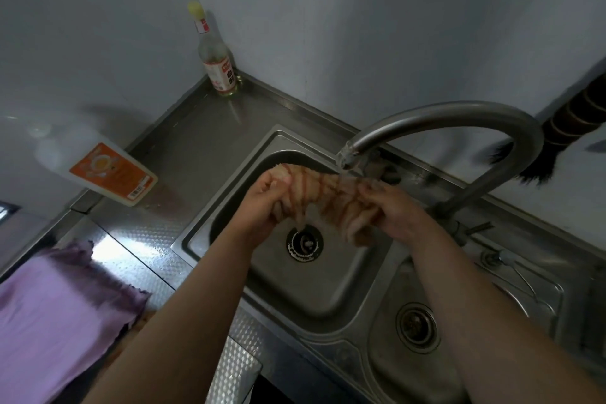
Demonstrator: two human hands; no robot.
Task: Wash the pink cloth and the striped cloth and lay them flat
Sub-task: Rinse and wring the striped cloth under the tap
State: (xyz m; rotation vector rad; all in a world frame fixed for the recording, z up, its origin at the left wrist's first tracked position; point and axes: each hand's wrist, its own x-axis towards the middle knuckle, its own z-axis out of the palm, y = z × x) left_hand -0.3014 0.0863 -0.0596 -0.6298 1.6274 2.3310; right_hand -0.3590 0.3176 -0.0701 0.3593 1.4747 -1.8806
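Observation:
The striped cloth, pale with reddish stripes, is bunched between both hands over the left sink basin. My left hand grips its left end and my right hand grips its right end. Water runs from the faucet spout onto the cloth near my right hand. A wet tail of cloth hangs down above the drain. The pink cloth lies spread on the counter at the lower left, apart from the sink.
A white bottle with an orange label lies on the counter left of the sink. A tall clear bottle stands in the back corner. A second basin is on the right. A dark brush hangs at the right wall.

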